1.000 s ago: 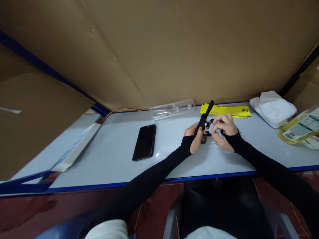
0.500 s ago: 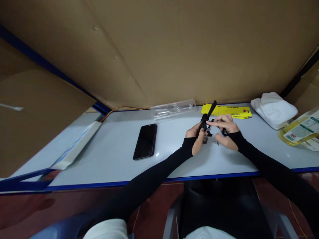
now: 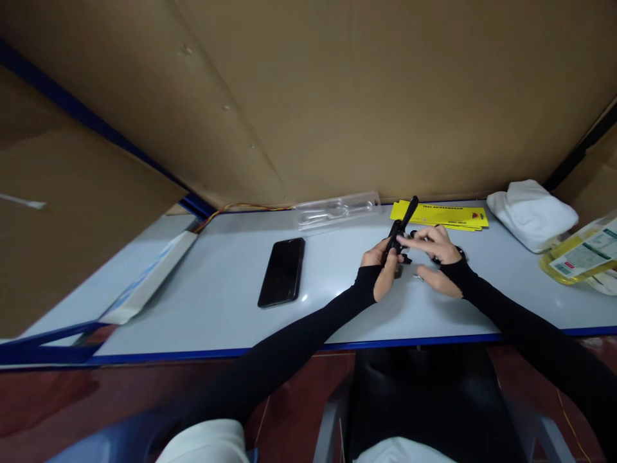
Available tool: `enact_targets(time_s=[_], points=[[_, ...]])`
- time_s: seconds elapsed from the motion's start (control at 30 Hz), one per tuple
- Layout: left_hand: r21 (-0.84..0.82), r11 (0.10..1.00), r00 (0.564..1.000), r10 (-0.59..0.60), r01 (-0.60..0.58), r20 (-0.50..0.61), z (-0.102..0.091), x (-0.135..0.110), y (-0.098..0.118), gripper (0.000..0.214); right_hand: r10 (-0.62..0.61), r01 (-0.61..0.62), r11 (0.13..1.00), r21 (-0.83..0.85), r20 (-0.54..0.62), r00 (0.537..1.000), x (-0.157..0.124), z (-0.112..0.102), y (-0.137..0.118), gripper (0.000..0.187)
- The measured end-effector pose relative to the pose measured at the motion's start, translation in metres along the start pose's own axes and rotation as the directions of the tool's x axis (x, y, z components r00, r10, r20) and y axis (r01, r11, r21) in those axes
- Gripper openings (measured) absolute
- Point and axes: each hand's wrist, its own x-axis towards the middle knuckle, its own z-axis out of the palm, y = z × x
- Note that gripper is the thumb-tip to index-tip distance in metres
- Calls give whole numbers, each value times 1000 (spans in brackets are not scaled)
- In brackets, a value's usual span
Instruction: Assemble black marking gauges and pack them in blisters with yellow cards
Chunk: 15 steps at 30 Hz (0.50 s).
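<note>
My left hand (image 3: 382, 265) is closed round the lower end of a black long-handled tool (image 3: 401, 226), which points up and away from me. My right hand (image 3: 430, 247) reaches across with fingers pinched at the tool's middle, touching it; whether a small part sits between the fingertips is hidden. Small black parts (image 3: 407, 259) and a small metal piece (image 3: 418, 278) lie on the white table (image 3: 337, 302) under and between the hands. Both arms wear black sleeves.
A black phone (image 3: 282, 271) lies left of my hands. Behind are a clear plastic blister tray (image 3: 337, 209) and yellow packaging cards (image 3: 443, 214). At the right lie a white cloth (image 3: 532, 213) and a yellowish plastic bag (image 3: 581, 253). A cardboard wall (image 3: 308, 96) backs the table.
My right hand went from curled over the small parts on the table to reaching left, its fingertips now on the tool. The left hand kept hold of the tool.
</note>
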Motion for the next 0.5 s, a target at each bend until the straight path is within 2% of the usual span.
enact_targets(time_s=[0.1,0.2,0.23,0.3,0.37,0.4,0.43,0.5], points=[[-40,999,999,-19,18,-36,-1,4,0,60,1,-6,999,-53,-88,996,1,0,-6,77],[-43,999,999,-11,9,-32,-2,4,2,59,-20,18,997,-73,-26,999,1,3,-9,73],[-37,999,1000,-8,8,-19,-2,3,2,58,-22,22,998,-64,8,1000,1,3,-9,66],[-26,1000,1000,-5,6,6,-2,2,2,58,-26,27,999,-40,25,999,1,4,-7,40],[-22,1000,1000,-5,5,5,-2,1,2,58,-15,14,1000,-18,-41,999,1,3,-6,15],[-23,1000,1000,-5,5,-3,-2,2,2,59,2,-3,1000,-9,-81,997,1,2,-6,11],[-24,1000,1000,-4,3,-16,-3,2,1,59,23,-23,1000,2,-111,994,1,2,-6,12],[-20,1000,999,1,-2,-40,-3,3,1,59,56,-53,998,31,-116,992,1,1,-8,30]])
